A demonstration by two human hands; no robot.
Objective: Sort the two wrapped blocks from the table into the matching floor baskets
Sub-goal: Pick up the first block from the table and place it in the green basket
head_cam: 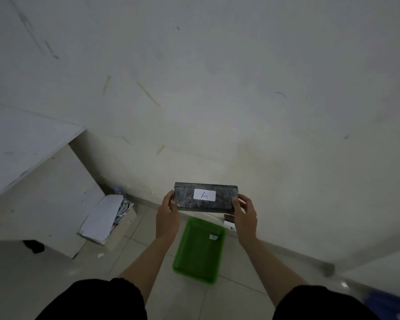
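A dark wrapped block (187, 197) with a white label marked "A" is held level in the air by both ends. My left hand (168, 217) grips its left end and my right hand (245, 215) grips its right end. Directly below the block, on the tiled floor, stands a green basket (198, 269) with a small white tag on its inner wall; it holds nothing I can see. A blue basket (388, 306) shows only as a corner at the bottom right edge.
A white table (21, 148) fills the left side, with its side panel reaching the floor. An open cardboard box (106, 220) with white papers sits on the floor beside it. A white wall rises behind the green basket.
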